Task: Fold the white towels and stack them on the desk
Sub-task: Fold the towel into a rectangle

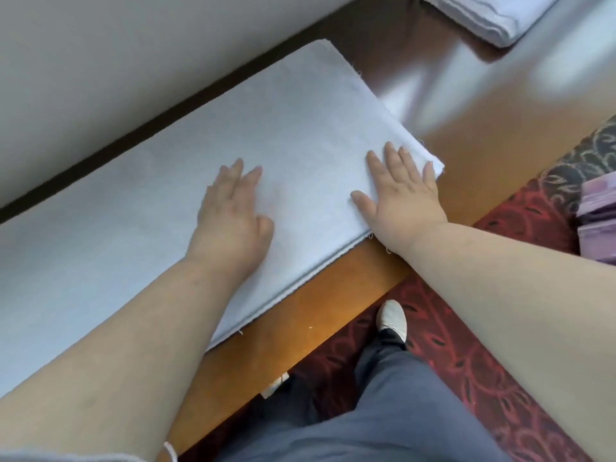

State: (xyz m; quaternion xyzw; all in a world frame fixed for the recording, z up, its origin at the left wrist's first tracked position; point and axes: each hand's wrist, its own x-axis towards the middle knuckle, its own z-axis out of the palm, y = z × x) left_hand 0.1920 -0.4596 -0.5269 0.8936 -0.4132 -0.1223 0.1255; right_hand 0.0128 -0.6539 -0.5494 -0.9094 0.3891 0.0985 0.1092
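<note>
Head view: both palms flat, fingers straight, gripping nothing — left hand [230,208] mid-cloth, right hand [401,191] nearer the right end of the long white folded towel [206,161] lying lengthwise along the brown wooden desk [333,315].

No readable text, labels or numbers anywhere

You stand in what looks like a hotel room: a glossy brown wooden desk [366,281] set against a plain beige wall [133,78], a red carpet with dark swirling patterns [466,345] underfoot, and a stack of folded white towels [493,15] at the desk's far end.
</note>
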